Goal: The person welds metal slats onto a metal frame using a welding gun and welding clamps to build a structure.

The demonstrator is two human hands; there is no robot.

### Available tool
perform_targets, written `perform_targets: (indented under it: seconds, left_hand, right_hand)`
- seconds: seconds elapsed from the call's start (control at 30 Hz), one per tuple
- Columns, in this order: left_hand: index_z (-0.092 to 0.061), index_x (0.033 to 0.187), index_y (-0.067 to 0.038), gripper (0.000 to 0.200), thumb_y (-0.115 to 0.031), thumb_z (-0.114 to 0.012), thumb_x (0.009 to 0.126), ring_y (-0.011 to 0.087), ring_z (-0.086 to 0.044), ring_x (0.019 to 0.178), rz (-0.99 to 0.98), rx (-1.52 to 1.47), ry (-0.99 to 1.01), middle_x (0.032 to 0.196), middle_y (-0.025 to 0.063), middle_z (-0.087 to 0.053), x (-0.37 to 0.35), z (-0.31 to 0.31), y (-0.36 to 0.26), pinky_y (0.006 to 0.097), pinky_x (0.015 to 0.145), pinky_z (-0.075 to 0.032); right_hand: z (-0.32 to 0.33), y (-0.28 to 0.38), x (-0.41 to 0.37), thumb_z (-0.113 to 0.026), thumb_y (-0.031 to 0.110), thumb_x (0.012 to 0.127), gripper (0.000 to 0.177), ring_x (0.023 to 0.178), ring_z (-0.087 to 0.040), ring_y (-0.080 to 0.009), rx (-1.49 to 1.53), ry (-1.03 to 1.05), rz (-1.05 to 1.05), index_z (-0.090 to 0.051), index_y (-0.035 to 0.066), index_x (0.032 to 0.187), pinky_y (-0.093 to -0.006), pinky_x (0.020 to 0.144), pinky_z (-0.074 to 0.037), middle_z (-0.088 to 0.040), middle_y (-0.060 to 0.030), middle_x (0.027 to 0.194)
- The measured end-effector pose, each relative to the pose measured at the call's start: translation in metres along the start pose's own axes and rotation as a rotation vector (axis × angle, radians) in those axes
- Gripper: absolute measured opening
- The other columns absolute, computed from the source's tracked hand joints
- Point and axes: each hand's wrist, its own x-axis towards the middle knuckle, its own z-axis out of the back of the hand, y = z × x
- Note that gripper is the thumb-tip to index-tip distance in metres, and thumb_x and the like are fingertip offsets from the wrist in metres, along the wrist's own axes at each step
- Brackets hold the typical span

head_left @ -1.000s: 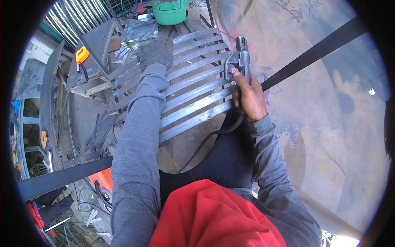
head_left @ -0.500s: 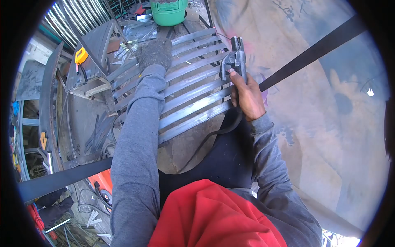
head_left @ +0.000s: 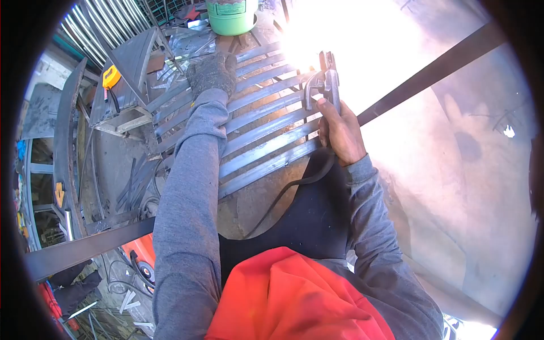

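Note:
My right hand [head_left: 341, 131], bare, is closed round the welding electrode holder [head_left: 328, 82] at the right edge of the slatted metal frame [head_left: 263, 128]. A glaring white arc light [head_left: 309, 42] burns just beyond the holder and hides the frame's far right corner. A dark cable runs from beneath my right hand down toward my lap. My left hand [head_left: 212, 75], in a dark grey glove, rests over the slats at the far left part of the frame. Its fingers are turned away, so their grip cannot be made out.
A green bucket [head_left: 231, 18] stands behind the frame. On a dark metal bench [head_left: 126, 68] at the left lies a yellow tape measure [head_left: 111, 76]. An orange machine [head_left: 140, 255] sits at the lower left. Long dark bars [head_left: 436, 71] slant out on both sides.
A bright arc has lit up at the frame's far right corner, washing out the floor at the right. Both hands have stayed nearly where they were.

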Motion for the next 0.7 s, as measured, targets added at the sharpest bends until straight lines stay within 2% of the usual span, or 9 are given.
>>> perform_targets:
  seconds: [0.07, 0.17, 0.27, 0.5, 0.6, 0.63, 0.7]
  left_hand:
    - [-0.063, 0.123, -0.019, 0.041, -0.042, -0.038, 0.100, 0.0286, -0.059, 0.119, 0.001, -0.001, -0.002, 0.125, 0.0090, -0.065, -0.0024, 0.0019, -0.0024, 0.0507, 0.106, -0.032]
    - [-0.063, 0.122, -0.019, 0.040, -0.042, -0.039, 0.100, 0.0284, -0.059, 0.118, 0.013, -0.007, 0.034, 0.124, 0.0085, -0.066, -0.0030, 0.0067, -0.0035, 0.0503, 0.104, -0.033]
    - [-0.064, 0.120, -0.020, 0.039, -0.043, -0.040, 0.100, 0.0285, -0.060, 0.117, -0.012, -0.029, -0.054, 0.122, 0.0073, -0.067, -0.0046, 0.0006, -0.0011, 0.0502, 0.104, -0.034]
    - [-0.065, 0.119, -0.022, 0.038, -0.044, -0.041, 0.100, 0.0279, -0.060, 0.118, -0.002, -0.011, -0.045, 0.124, 0.0057, -0.065, -0.0042, 0.0005, -0.0022, 0.0497, 0.105, -0.033]
    - [-0.066, 0.119, -0.023, 0.038, -0.044, -0.041, 0.100, 0.0277, -0.059, 0.118, 0.015, 0.016, -0.055, 0.124, 0.0054, -0.065, -0.0049, -0.0002, -0.0028, 0.0496, 0.105, -0.033]
    - [-0.066, 0.118, -0.023, 0.039, -0.044, -0.040, 0.100, 0.0276, -0.059, 0.118, 0.006, 0.002, -0.047, 0.125, 0.0055, -0.065, -0.0045, 0.0005, -0.0025, 0.0492, 0.105, -0.033]
    - [-0.065, 0.121, -0.024, 0.040, -0.048, -0.041, 0.099, 0.0312, -0.060, 0.117, 0.002, 0.008, -0.047, 0.123, 0.0089, -0.066, -0.0007, -0.0029, 0.0003, 0.0504, 0.105, -0.034]
  right_hand:
    - [-0.0005, 0.0021, -0.0013, -0.058, 0.036, 0.097, 0.035, 0.045, -0.041, -0.0088, 0.002, -0.004, -0.005, -0.056, 0.001, 0.100, -0.0248, 0.043, -0.032, -0.046, 0.0003, 0.057]
    - [-0.0023, 0.0027, -0.0021, -0.056, 0.032, 0.099, 0.032, 0.044, -0.040, -0.0082, 0.021, -0.017, -0.029, -0.058, 0.000, 0.101, -0.0245, 0.042, -0.032, -0.046, 0.0007, 0.056]
    - [-0.0025, -0.0013, 0.0011, -0.056, 0.032, 0.099, 0.033, 0.043, -0.040, -0.0087, 0.025, -0.026, -0.015, -0.058, 0.000, 0.102, -0.0248, 0.042, -0.032, -0.046, 0.0007, 0.056]
    - [-0.0013, -0.0026, 0.0030, -0.057, 0.035, 0.097, 0.039, 0.044, -0.042, -0.0089, 0.012, -0.010, -0.016, -0.057, -0.002, 0.109, -0.0248, 0.042, -0.033, -0.046, -0.0002, 0.057]
    - [-0.0006, -0.0039, 0.0035, -0.058, 0.035, 0.097, 0.036, 0.044, -0.041, -0.0088, 0.005, -0.007, -0.008, -0.057, 0.000, 0.104, -0.0250, 0.042, -0.033, -0.046, 0.0004, 0.057]
    - [-0.0003, -0.0011, 0.0023, -0.057, 0.034, 0.098, 0.035, 0.045, -0.043, -0.0091, -0.006, 0.000, 0.001, -0.057, -0.001, 0.095, -0.0259, 0.043, -0.034, -0.048, 0.0000, 0.059]
    - [-0.0003, -0.0008, 0.0027, -0.057, 0.034, 0.098, 0.036, 0.046, -0.044, -0.0092, -0.014, 0.005, 0.005, -0.058, -0.001, 0.096, -0.0262, 0.043, -0.035, -0.048, 0.0002, 0.059]
